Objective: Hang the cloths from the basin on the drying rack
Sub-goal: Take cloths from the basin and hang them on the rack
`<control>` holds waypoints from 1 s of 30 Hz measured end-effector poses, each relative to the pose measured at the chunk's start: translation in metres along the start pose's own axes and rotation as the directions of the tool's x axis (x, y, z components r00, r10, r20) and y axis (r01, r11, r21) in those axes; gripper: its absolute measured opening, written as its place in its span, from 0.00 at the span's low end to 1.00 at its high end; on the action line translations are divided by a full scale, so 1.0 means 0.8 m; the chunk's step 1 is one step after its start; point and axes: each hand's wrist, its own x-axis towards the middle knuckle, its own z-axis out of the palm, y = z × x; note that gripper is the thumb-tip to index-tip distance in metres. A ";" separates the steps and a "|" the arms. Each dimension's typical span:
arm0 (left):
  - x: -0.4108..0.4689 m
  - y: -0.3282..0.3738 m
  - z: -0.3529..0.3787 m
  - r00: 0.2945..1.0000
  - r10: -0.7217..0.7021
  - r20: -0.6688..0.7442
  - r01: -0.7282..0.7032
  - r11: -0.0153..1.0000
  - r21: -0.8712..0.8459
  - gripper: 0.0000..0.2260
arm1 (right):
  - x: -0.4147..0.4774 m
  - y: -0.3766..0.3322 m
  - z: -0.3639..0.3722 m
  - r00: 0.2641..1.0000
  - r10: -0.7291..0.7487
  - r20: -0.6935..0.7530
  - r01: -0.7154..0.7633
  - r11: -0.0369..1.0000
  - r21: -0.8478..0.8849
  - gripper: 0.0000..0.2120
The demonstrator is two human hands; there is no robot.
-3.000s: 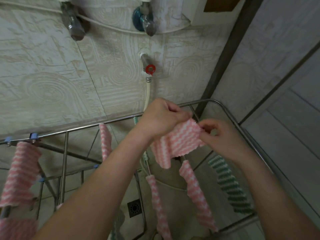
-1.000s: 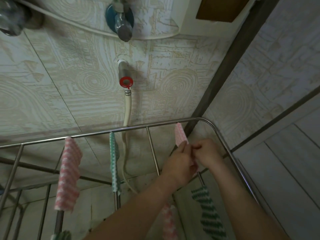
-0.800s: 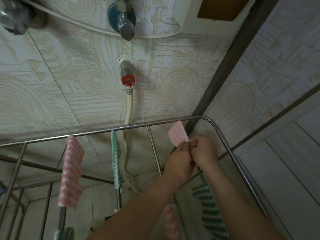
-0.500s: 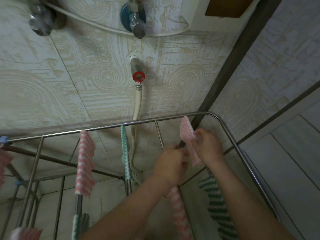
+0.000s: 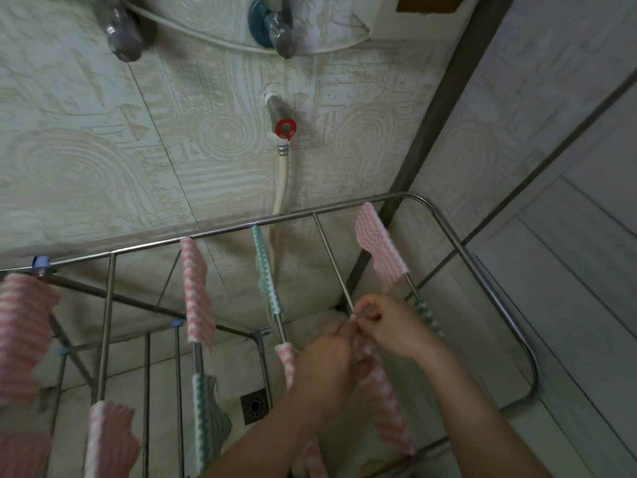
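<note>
Pink cloth (image 5: 389, 401) drapes over a rod of the drying rack (image 5: 220, 232), trailing toward you from beneath your hands, which meet over its upper end. Your right hand (image 5: 393, 327) pinches that end between thumb and fingertips at the rod. Your left hand (image 5: 329, 362), just beside it, curls its fingers round the same cloth a little lower. Beyond your right hand a second pink cloth (image 5: 379, 250) hangs on the next rod, with a green cloth (image 5: 427, 315) just past your knuckles. Out past your left hand, more striped cloths (image 5: 196, 291) sit on their rods. The basin is out of view. The step in hand looks to be straightening this cloth on its rod. Next, you likely need to spread its edge flat, let go with both hands, and reach for another cloth, if any remain.
</note>
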 end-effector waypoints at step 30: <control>-0.263 0.004 -0.089 0.840 0.522 0.149 -0.457 0.827 -0.327 0.08 | -0.347 -0.105 0.173 0.596 0.448 -0.667 -0.046 0.848 0.528 0.09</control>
